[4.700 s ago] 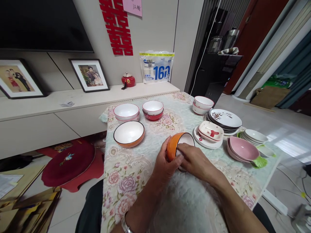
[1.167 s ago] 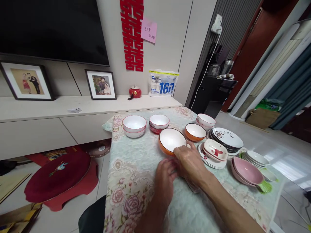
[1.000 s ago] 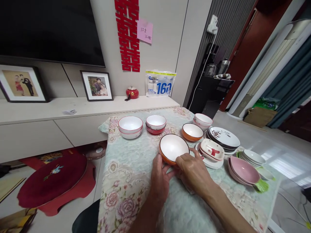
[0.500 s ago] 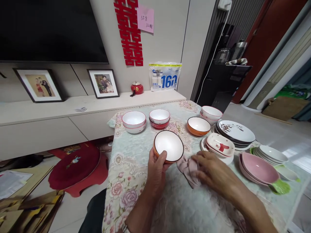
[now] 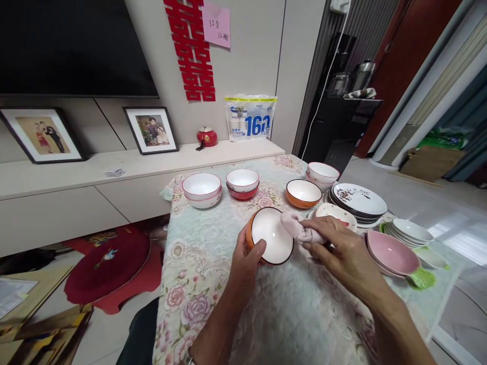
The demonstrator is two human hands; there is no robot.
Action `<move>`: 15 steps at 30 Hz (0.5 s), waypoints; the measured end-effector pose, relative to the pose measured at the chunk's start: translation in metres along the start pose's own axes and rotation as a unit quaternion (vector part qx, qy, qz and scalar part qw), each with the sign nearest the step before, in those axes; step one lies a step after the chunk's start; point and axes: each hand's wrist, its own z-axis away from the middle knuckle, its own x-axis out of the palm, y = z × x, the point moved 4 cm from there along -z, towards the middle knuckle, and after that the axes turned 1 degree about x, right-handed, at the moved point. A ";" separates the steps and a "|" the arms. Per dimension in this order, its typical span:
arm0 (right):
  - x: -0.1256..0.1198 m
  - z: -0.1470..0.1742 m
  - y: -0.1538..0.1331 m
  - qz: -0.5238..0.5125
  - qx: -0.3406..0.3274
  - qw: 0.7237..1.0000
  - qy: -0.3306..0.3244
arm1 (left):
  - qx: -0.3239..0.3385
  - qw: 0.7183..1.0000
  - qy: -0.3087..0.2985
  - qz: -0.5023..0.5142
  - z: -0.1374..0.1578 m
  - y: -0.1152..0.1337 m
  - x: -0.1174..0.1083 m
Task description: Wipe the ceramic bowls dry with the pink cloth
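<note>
My left hand grips an orange bowl with a white inside and a dark rim, thumb over the near edge. The bowl is tilted, its opening turned toward me and to the right. In my right hand is a bunched pale pink cloth, pinched between thumb and fingers at the bowl's right rim. Whether the cloth presses on the bowl I cannot tell. Another orange bowl stands upright just beyond, on the flowered tablecloth.
Stacked bowls and a smaller stack stand at the back left. Along the right are white bowls, dark-edged plates, a rectangular dish, pink leaf-shaped bowls and small pale dishes. A red stool is left of the table.
My right hand has lifted the cloth from the table to the bowl's right rim. The bowl has tilted further to the right in my left hand. The view has shifted slightly right.
</note>
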 end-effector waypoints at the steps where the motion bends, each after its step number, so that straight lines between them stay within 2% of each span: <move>1: 0.003 0.000 -0.007 -0.007 -0.032 0.999 0.021 | -0.002 1.000 -0.024 0.000 0.001 -0.001 0.002; 3: 0.017 -0.001 -0.020 -0.004 -0.084 0.996 0.039 | -0.002 0.997 -0.071 -0.006 0.003 -0.004 0.006; 5: 0.035 -0.002 -0.027 0.018 -0.121 0.992 0.015 | 0.003 0.994 -0.107 -0.025 0.003 -0.007 0.006; 7: 0.049 -0.003 -0.027 0.052 -0.129 0.990 -0.006 | 0.013 0.990 -0.132 -0.042 0.002 -0.011 0.006; 10: 0.064 -0.002 -0.021 0.093 -0.094 0.990 -0.050 | 0.022 0.988 -0.141 -0.061 -0.001 -0.015 0.005; 13: 0.073 -0.001 -0.016 0.098 -0.020 0.990 -0.103 | 0.044 0.991 -0.095 -0.089 -0.002 -0.018 0.000; 15: 0.075 0.000 -0.017 0.066 0.019 0.989 -0.135 | 0.059 0.991 -0.069 -0.101 -0.002 -0.018 -0.002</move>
